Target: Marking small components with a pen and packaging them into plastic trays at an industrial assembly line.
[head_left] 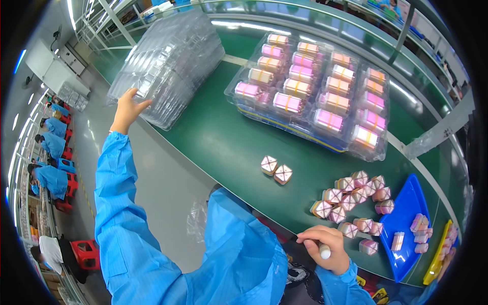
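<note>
Hands: left (127,108) open on tray stack (168,61), right (325,249) fisted.

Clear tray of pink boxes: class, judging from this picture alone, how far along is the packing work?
Done: one clear tray already holds rows of banded pink boxes. In hand: the left hand touches the stack of empty trays, while the right hand grips a small white cylinder. Left: loose boxes on the green table and blue tray.

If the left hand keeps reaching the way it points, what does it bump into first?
Most likely the stack of clear plastic trays. The left hand points up at the stack's near edge, and its fingertips look right against it already, though depth is hard to judge here.
</note>
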Available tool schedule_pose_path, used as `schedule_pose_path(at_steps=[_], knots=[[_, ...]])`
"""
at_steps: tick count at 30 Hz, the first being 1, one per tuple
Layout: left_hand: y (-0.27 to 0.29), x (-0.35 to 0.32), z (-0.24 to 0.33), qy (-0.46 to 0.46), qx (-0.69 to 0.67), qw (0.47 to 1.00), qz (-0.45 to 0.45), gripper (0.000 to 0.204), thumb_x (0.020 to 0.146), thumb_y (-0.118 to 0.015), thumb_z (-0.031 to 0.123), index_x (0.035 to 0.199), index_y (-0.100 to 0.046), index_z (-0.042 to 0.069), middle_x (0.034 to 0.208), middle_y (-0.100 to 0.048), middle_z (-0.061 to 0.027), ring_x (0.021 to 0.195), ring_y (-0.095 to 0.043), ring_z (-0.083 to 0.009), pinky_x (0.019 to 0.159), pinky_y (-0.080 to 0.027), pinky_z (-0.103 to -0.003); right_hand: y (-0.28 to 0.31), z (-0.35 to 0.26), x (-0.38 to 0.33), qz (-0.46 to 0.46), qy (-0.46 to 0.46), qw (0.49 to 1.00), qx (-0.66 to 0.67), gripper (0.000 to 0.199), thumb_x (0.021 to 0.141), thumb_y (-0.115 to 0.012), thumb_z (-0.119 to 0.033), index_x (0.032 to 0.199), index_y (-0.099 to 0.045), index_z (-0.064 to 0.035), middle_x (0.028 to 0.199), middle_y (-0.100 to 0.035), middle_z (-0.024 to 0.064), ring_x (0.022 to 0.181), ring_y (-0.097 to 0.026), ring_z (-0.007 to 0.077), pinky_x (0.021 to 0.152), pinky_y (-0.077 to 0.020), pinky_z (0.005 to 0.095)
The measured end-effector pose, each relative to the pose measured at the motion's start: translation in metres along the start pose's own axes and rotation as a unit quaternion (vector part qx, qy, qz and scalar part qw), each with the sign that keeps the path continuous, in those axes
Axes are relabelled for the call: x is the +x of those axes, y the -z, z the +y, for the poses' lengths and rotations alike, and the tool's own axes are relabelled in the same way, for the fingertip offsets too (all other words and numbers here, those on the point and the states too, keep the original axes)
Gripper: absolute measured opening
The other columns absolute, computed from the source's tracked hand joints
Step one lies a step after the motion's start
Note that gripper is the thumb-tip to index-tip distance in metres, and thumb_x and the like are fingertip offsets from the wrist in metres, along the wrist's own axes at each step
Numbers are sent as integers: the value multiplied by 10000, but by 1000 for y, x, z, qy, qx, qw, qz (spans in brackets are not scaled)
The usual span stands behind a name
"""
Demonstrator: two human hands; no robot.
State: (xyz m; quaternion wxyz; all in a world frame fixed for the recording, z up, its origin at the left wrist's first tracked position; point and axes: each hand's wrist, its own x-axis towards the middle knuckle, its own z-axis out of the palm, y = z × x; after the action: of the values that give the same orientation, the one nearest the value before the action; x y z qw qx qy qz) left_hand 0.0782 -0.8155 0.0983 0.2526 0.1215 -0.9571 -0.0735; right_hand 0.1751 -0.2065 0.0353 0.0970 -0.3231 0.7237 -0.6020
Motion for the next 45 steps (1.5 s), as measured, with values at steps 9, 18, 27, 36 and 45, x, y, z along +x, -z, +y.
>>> schedule_pose_path(at_steps=[9, 18, 27, 36, 45], knots=[[-5, -3, 71, -12, 14, 999, -35, 562, 740, -829, 256, 1132, -602, -75, 1096, -635, -187, 1021, -624, -341, 874, -486, -376, 0, 2, -5, -3, -25, 1000, 8, 218, 837, -663, 35, 1043, -710, -17, 858, -705, 102, 591, -615, 134, 530, -468, 251], [7, -14, 89, -8, -79, 996, 27, 446, 862, -710, 378, 1037, -651, -27, 1014, -632, -183, 1016, -608, -333, 882, -472, -385, 0, 1, -9, 4, -22, 1000, 17, 198, 863, -652, 17, 1053, -701, -7, 868, -702, 110, 645, -626, 139, 546, -471, 252], [39, 12, 106, 44, 84, 995, -10, 357, 929, -580, 403, 1060, -744, 114, 1151, -684, -135, 1086, -630, -321, 896, -483, -379, 8, -3, -19, 35, -41, 998, 12, 186, 887, -637, -2, 1063, -696, 2, 880, -702, 121, 740, -668, 165, 613, -497, 251], [36, 12, 85, 27, -46, 999, 10, 367, 964, -561, 360, 1023, -729, 39, 907, -714, -183, 850, -674, -338, 761, -504, -380, 8, 3, -23, 38, -64, 997, 12, 178, 897, -635, -16, 1064, -693, 6, 874, -700, 119, 764, -671, 165, 624, -497, 254], [60, 36, 85, 66, -76, 995, 12, 332, 885, -660, 323, 966, -744, 12, 772, -710, -151, 699, -677, -243, 686, -507, -358, 4, 0, -19, 37, -59, 998, 7, 173, 896, -636, -12, 1058, -696, 1, 869, -701, 115, 753, -672, 161, 620, -492, 254]])
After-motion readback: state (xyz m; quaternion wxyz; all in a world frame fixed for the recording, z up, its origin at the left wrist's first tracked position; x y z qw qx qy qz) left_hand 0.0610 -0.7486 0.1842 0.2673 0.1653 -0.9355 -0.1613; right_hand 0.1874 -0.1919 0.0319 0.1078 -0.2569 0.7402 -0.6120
